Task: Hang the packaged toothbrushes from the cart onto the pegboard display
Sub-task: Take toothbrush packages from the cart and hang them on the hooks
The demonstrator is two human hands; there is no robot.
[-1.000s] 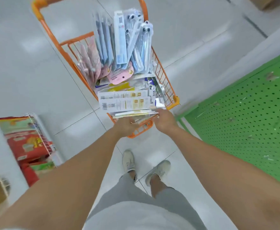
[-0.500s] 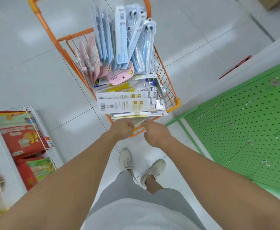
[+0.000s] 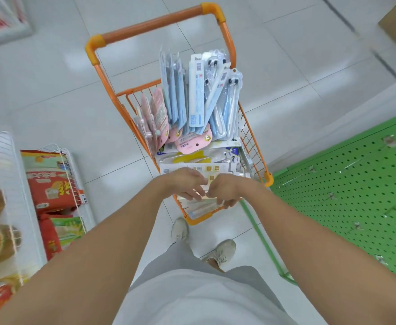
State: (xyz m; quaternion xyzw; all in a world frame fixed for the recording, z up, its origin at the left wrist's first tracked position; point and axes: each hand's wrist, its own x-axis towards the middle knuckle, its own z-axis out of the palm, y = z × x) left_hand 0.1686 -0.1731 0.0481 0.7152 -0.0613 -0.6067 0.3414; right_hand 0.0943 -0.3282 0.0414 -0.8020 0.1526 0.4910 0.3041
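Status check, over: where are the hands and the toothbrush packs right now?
Both hands, left hand and right hand, on flat packs at cart's near end. Grip unclear. Green pegboard at right, no packs visible. Nothing blocking.

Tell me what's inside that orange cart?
The orange cart holds upright blue toothbrush packs, pink packs and flat white boxes. Both hands cover the nearest packs; lower layers are hidden.

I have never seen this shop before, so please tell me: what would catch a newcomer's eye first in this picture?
First, the small orange wire cart in the middle of the white tiled floor, packed with upright blue and pink toothbrush packages. Next, the two bare hands, left hand and right hand, meeting over the flat white packs at the cart's near end. On the right, the bright green pegboard has nothing hanging on it.
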